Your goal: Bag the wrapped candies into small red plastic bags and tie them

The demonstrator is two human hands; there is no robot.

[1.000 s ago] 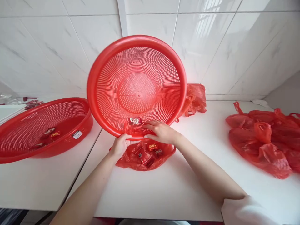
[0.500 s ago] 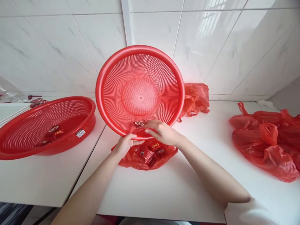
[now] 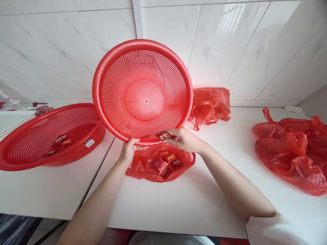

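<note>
Two hands at near rim of tilted red basket (image 3: 143, 90). My left hand (image 3: 128, 151) curls fingers under rim; right hand (image 3: 185, 139) pinches small candy packet (image 3: 163, 136) at rim. Open red bag (image 3: 159, 165) lies below. I judge packet could slip past bag onto white table (image 3: 178, 204). Far left, second basket (image 3: 48, 136).

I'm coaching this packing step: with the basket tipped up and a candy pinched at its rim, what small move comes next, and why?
Probably lower the right hand and drop the candy into the open red bag right below, which already holds similar candies, while the left hand holds the tilted basket.
</note>
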